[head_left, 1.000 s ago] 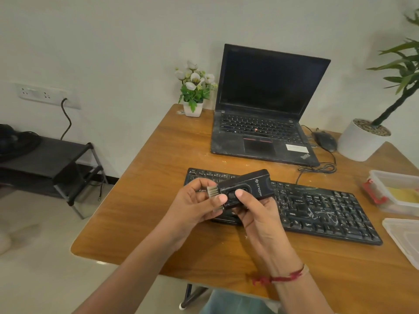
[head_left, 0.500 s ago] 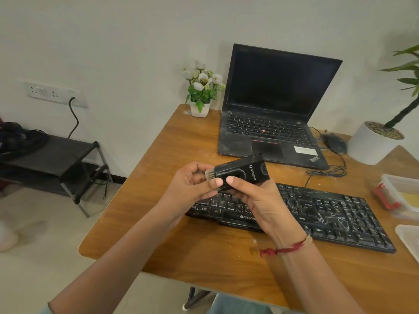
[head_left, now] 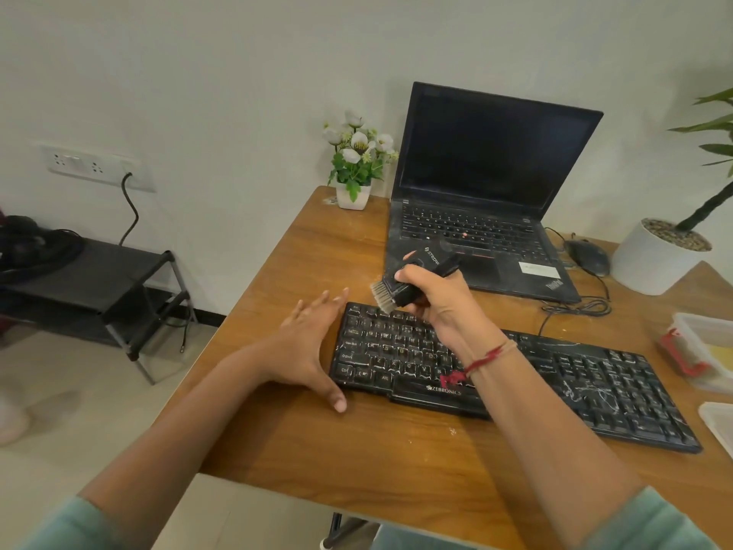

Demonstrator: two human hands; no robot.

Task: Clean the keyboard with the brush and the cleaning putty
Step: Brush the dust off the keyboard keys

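At the left end of the keyboard (head_left: 575, 375), the left hand (head_left: 305, 343) has released the brush (head_left: 412, 279) and lies spread beside the edge. The right hand (head_left: 440, 299) alone grips it, bristles lowered to the top-left keys; brushing is probably about to start.

Keyboard (head_left: 595, 383) on counter (head_left: 317, 450), front-centre. Laptop (head_left: 476, 224) behind it. Flower pot (head_left: 353, 194) L of laptop, mouse (head_left: 589, 256) just R, plant pot (head_left: 650, 267) further R. Container (head_left: 702, 351) at R edge, lid (head_left: 720, 422) in front. Shelf (head_left: 99, 271) on floor, L of counter. Brush (head_left: 400, 289) in R hand (head_left: 440, 299) over keyboard's back-L corner. L hand (head_left: 305, 351) beside its L end.
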